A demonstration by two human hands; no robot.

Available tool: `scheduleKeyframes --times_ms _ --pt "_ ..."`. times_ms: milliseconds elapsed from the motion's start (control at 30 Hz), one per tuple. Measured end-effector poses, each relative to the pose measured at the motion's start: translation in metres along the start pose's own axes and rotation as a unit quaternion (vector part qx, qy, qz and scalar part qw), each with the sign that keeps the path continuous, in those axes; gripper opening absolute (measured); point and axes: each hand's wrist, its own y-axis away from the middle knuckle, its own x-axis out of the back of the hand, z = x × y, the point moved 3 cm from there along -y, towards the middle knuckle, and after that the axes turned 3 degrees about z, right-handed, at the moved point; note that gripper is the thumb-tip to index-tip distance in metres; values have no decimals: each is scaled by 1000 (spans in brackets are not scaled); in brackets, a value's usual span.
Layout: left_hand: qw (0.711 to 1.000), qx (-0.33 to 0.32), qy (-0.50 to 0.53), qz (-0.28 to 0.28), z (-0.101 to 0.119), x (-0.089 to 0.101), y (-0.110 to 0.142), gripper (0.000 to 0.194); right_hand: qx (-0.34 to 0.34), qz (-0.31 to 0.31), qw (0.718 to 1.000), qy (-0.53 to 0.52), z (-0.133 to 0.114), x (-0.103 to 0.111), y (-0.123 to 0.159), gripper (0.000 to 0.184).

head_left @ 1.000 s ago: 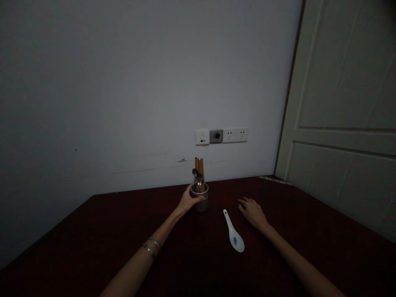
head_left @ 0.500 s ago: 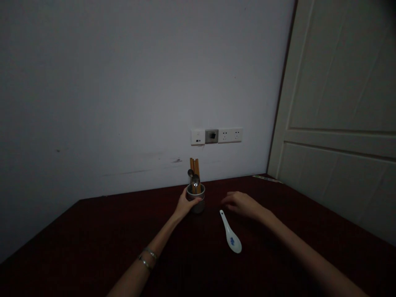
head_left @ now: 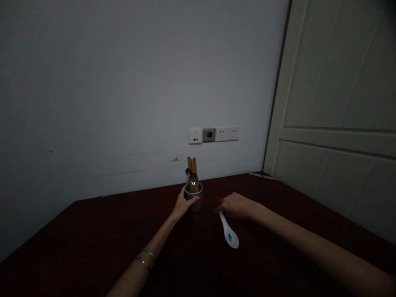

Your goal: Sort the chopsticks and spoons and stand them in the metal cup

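My left hand (head_left: pixel 183 204) is wrapped round the left side of a grey utensil cup (head_left: pixel 197 203), its thumb across the front. In the cup stand several wooden chopsticks (head_left: pixel 194 167) and two metal spoons, the nearer spoon (head_left: pixel 193 180) with its bowl up. To the right, a white ceramic soup spoon (head_left: pixel 230 236) with a blue mark in its bowl lies with the bowl towards me. My right hand (head_left: pixel 235 205) has its fingers closed on the tip of that spoon's handle; the fingertips are partly hidden.
The dark red table (head_left: pixel 123 231) meets a pale wall (head_left: pixel 123 103) behind the cup. Wall sockets (head_left: pixel 227 133) sit above the table's back edge. A cream panelled door (head_left: pixel 334 107) stands on the right, and a thin printed strip (head_left: pixel 262 176) lies at the far right corner.
My right hand has come down and left, and its fingers have closed on the soup spoon's handle end. My left hand keeps its hold on the cup. The view has shifted slightly.
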Motion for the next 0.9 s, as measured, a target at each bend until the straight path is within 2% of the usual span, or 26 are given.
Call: scheduleKeyframes --times_ms 67,167,233,300,367,433,567,900 --pt "1000 6 5 3 1 0 1 66 -17 3 999 -42 6 4 2 39" --pt "1000 9 4 9 6 0 2 65 -53 8 983 -175 22 0 5 42" --pt "1000 10 1 10 8 0 3 65 -104 15 951 -289 34 -12 8 44" --pt "1000 13 4 12 9 -1 4 64 -174 19 908 -381 43 -30 12 47" --pt "1000 16 13 13 8 -1 4 65 -227 20 870 -436 46 -50 17 46" --pt "1000 14 20 7 7 -1 3 66 -251 28 849 -464 45 -65 21 42" --pt "1000 13 10 9 4 -1 2 65 -265 46 835 -480 36 -79 26 40" --pt "1000 16 0 16 4 0 2 65 -276 69 829 -482 23 -84 20 34"
